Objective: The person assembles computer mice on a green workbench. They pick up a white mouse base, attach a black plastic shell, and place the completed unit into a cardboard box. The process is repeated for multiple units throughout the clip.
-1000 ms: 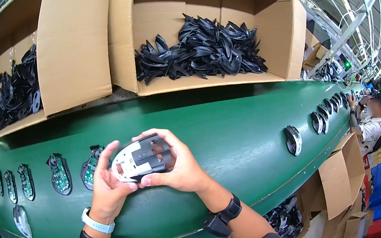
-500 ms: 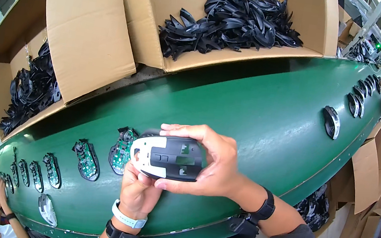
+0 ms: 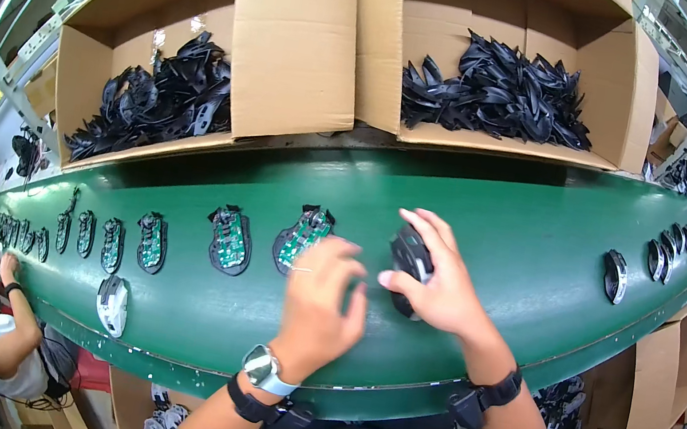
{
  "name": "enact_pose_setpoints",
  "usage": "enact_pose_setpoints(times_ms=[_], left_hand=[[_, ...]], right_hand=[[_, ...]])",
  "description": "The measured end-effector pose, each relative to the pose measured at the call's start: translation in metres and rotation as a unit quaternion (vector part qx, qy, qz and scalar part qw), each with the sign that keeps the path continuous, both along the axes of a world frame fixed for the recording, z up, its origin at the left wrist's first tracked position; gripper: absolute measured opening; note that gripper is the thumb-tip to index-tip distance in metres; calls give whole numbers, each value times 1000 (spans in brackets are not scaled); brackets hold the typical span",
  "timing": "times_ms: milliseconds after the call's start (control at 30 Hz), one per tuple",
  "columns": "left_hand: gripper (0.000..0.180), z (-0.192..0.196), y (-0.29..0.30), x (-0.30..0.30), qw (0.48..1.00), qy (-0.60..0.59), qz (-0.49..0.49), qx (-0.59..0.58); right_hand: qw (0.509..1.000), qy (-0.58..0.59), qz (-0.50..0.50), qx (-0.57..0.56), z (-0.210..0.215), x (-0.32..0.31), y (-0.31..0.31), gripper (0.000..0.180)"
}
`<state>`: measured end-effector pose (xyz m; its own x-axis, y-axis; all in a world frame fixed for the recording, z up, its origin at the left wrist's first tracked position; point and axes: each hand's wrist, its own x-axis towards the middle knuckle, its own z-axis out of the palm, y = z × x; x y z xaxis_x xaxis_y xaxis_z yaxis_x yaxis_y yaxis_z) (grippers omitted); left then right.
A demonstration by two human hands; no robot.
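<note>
A computer mouse with a dark shell stands tilted at the middle of the green belt. My right hand grips it, thumb on the near side and fingers over the far side. To its left, my left hand is raised with thumb and fingers apart and nothing in it, slightly blurred. Just behind its fingers lies a mouse base with a green circuit board, partly covered by the hand. Another such base lies to the left of that one.
A green conveyor belt runs across. Beyond it, cardboard boxes hold piles of black plastic parts. A white-and-black mouse shell lies left; assembled mice stand right. A co-worker works at the left.
My left hand has come off the mouse and moved away from it. My right hand has turned the mouse and brought it towards the belt. The view has shifted left.
</note>
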<state>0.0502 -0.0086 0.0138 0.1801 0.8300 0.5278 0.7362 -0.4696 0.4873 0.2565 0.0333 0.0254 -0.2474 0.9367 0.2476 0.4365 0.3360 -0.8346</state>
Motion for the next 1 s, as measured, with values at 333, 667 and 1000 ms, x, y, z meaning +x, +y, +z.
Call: enact_pose_setpoints(times_ms=[333,667,1000], left_hand=[[39,4,-34,-22,993,-70,-19,-96],[8,-27,24,-80,971,-231,-38,-46],[8,-32,28,-89,944,-321,-29,-71]], right_hand=[[958,-256,-44,126,-43,60,-46,55],[963,-165,92,193,-5,16,12,46],[911,-174,347,137,-6,-41,91,48]])
